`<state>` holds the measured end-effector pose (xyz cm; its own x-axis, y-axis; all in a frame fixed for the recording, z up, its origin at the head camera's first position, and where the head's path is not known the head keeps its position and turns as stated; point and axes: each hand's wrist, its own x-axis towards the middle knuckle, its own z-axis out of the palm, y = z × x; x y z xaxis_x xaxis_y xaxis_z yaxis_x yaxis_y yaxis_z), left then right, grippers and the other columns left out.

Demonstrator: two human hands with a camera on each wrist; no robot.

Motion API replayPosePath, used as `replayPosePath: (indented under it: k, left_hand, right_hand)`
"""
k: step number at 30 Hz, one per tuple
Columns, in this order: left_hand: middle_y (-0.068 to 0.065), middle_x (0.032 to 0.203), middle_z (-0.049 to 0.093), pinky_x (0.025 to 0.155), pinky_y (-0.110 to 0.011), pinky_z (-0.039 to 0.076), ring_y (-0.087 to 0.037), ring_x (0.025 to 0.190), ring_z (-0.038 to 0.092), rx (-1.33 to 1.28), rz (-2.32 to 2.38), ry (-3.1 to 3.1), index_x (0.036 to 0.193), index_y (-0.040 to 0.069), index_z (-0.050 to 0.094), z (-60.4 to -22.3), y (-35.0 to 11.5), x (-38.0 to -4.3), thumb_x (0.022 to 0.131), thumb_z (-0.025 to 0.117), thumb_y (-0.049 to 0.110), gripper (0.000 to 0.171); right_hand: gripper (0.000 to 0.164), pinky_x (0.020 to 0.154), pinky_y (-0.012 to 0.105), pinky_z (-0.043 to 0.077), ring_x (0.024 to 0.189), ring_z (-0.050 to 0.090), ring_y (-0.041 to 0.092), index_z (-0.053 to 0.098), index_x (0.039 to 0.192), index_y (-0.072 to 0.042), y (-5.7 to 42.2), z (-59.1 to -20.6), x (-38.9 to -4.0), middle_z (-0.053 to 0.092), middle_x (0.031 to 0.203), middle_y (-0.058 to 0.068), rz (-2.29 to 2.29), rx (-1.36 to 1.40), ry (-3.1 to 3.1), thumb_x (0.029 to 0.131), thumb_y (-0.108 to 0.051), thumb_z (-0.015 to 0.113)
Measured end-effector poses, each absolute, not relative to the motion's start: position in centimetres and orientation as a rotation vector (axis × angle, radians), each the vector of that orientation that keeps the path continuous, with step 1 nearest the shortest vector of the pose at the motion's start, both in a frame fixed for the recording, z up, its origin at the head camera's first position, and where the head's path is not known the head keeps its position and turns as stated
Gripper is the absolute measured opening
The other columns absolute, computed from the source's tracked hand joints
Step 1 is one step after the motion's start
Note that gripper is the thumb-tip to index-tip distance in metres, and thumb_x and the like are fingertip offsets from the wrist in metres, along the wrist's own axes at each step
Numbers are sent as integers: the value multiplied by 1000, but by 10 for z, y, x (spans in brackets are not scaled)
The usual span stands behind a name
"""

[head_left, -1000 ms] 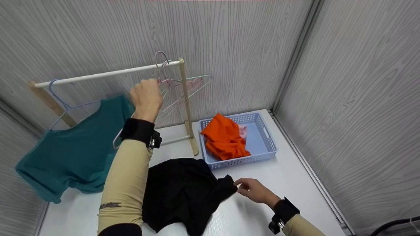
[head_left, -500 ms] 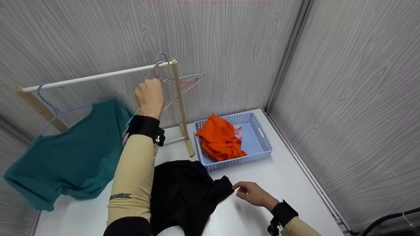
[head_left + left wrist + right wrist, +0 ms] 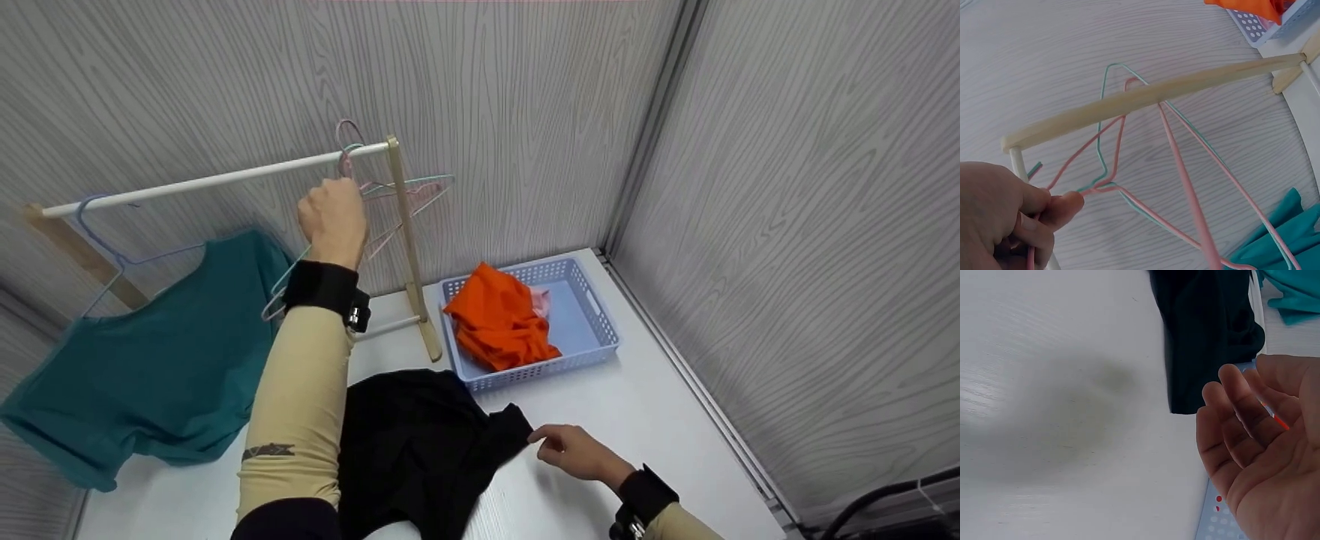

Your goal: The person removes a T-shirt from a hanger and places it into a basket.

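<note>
Up at the right end of the rack's white rail (image 3: 225, 176), my left hand (image 3: 334, 217) grips a pink wire hanger (image 3: 1185, 180) near its hook, with fingers and thumb curled round the wire. A mint green hanger (image 3: 1099, 140) hangs against the pink ones, partly behind the wooden post. My right hand (image 3: 574, 450) is low on the right, fingers loosely bent and fingertips right at the sleeve end of a black shirt (image 3: 420, 442). That shirt lies spread on the white table (image 3: 645, 457), its left side hidden by my left forearm.
A teal shirt (image 3: 172, 375) hangs from a blue hanger (image 3: 105, 244) at the left of the rack. Behind the black shirt is a blue plastic basket (image 3: 589, 330) with an orange garment (image 3: 495, 315) and a bit of pink cloth (image 3: 540, 301). Walls close in the back and right.
The head view has turned slightly, so the rack and basket appear further left. The hangers have shifted a little at my left hand. My right hand stays by the sleeve end.
</note>
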<state>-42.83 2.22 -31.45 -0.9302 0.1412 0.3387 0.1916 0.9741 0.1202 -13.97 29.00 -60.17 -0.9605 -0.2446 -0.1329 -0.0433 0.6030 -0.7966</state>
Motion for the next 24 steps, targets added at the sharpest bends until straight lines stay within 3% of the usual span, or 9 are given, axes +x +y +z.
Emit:
replayPosePath:
  k: [10, 18, 24]
  left_hand:
    - [-25, 101, 71, 69, -48, 57, -38, 87, 69, -290, -164, -2861, 102, -3, 70, -314, 14, -423, 96, 44, 3, 27]
    - [-23, 95, 67, 61, -46, 51, -36, 79, 64, -392, -211, -2969, 110, 1, 62, -306, -5, -409, 99, 34, 15, 34]
    - [-13, 76, 67, 51, -41, 44, -26, 63, 58, -375, -140, -2762, 83, 5, 65, -298, -11, -404, 94, 49, 7, 20]
  right_hand:
    - [24, 70, 24, 45, 81, 58, 6, 64, 118, -11, 279, -603, -141, 70, 93, 7, -1295, -238, 2533, 97, -16, 56]
    - [27, 71, 23, 45, 83, 59, 6, 63, 122, -6, 281, -604, -140, 70, 96, 9, -1294, -250, 2515, 98, -15, 56]
    - [26, 71, 23, 46, 83, 60, 7, 63, 120, -3, 282, -602, -141, 71, 96, 14, -1301, -302, 2533, 98, -14, 55]
